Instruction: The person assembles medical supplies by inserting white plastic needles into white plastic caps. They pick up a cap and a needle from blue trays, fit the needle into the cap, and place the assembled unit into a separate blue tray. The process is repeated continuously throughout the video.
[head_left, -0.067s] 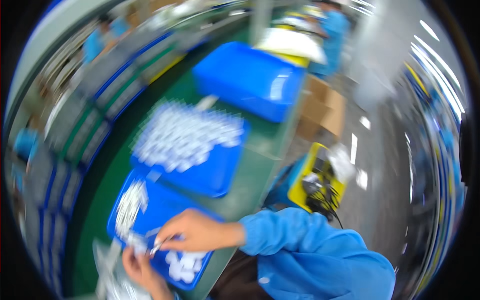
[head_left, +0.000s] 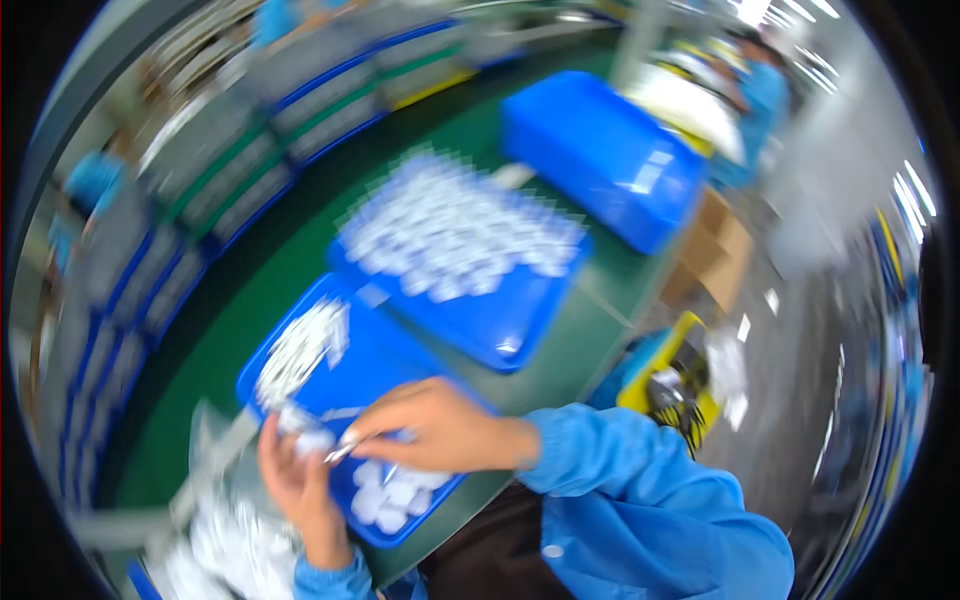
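Note:
The picture is blurred by motion. My right hand (head_left: 440,428) reaches left over a blue tray (head_left: 370,365) and pinches thin metal tweezers (head_left: 345,450) at its fingertips. My left hand (head_left: 295,480) sits just below and left of it, fingers curled around a small white part (head_left: 305,437) that meets the tweezer tips. The tray holds a row of small white parts (head_left: 300,350) at its far left and a cluster of white parts (head_left: 390,495) at its near corner.
A second blue tray (head_left: 500,320) covered with several white caps lies farther out on the green table (head_left: 250,300). A closed blue bin (head_left: 600,160) stands beyond it. A clear bag of white parts (head_left: 235,550) lies at my left. Other people in blue work at the far edges.
My hands stay together over the near tray; the view has shifted slightly and remains blurred.

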